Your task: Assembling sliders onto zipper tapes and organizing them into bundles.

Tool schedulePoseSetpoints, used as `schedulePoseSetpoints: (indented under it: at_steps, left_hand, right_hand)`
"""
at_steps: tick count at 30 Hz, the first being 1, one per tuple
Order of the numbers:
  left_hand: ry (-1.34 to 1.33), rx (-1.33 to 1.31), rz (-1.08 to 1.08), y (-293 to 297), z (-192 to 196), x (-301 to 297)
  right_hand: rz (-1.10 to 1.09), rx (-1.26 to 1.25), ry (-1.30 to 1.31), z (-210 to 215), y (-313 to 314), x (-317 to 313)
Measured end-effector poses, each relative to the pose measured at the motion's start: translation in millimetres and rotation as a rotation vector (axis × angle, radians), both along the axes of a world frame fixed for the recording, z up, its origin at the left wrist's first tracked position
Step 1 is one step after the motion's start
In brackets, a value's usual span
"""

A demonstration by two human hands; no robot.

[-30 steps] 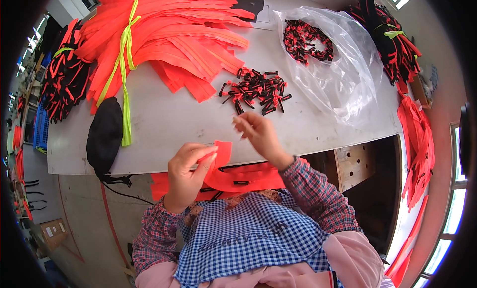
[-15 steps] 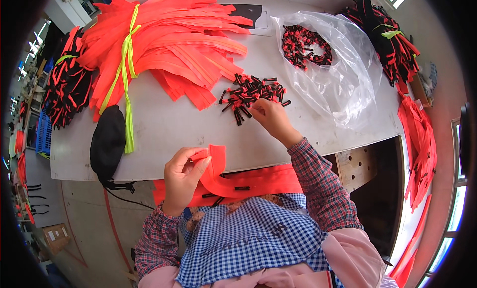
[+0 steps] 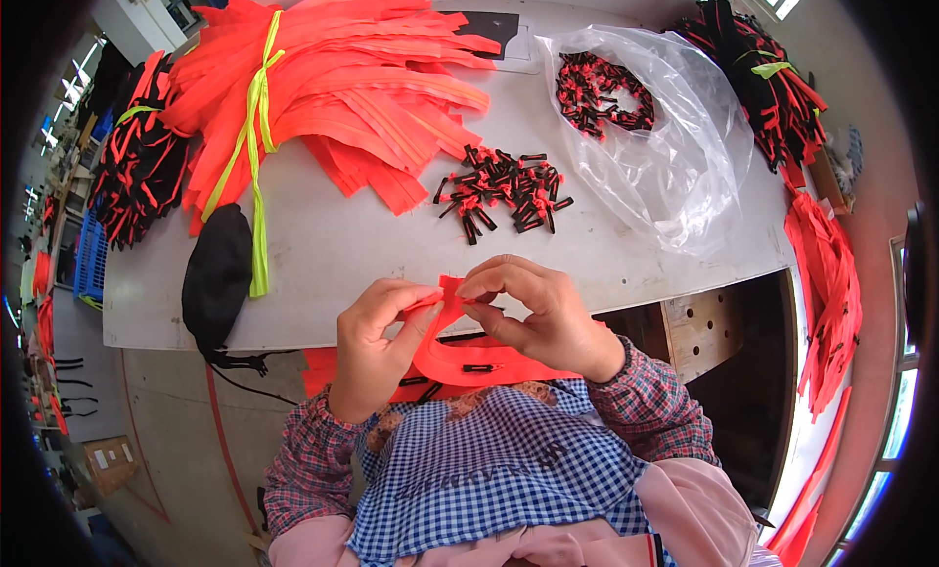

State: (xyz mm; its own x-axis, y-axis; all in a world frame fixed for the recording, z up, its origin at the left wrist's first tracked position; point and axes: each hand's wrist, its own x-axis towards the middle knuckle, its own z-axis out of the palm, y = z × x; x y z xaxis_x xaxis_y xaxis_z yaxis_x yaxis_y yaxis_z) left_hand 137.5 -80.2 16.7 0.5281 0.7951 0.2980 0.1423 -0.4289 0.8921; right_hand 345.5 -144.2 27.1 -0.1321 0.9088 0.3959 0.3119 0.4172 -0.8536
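A red zipper tape (image 3: 428, 348) curves up from my lap, and my left hand (image 3: 372, 340) pinches it near its upper end. My right hand (image 3: 550, 313) is closed at that same end, thumb and forefinger pressed together on a small zipper slider that the fingers mostly hide. Black pulls lie along the red strips across my lap. Beyond my hands, a loose heap of small zipper sliders (image 3: 505, 187), red with black pulls, sits on the white table (image 3: 342, 264).
A large bundle of red zipper tapes (image 3: 323, 78), tied with a yellow-green strip (image 3: 256, 176), covers the far left. A black pouch (image 3: 217, 273) hangs over the front edge. A clear plastic bag (image 3: 675, 166) holds more sliders. Black-and-red bundles (image 3: 753, 78) stand at the right.
My right hand has come back from the slider heap, toward me, and now meets my left hand at the end of the red tape. My left hand keeps its pinch.
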Motion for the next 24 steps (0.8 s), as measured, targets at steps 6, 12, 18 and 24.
schedulePoseSetpoints:
  at_steps: [6,12,18,24]
  left_hand:
    - [0.038,0.137,-0.011,-6,5,1]
    - [0.063,0.171,0.035,-8,4,2]
    - [0.108,0.166,0.031,-10,5,1]
    - [-0.116,-0.2,-0.084,-7,6,-4]
  right_hand:
    - [-0.071,0.019,-0.007,-1,-2,-9]
    - [-0.103,0.079,-0.096,5,-2,-12]
    - [-0.117,0.218,-0.317,3,1,-16]
    - [-0.158,0.075,-0.051,3,4,-9]
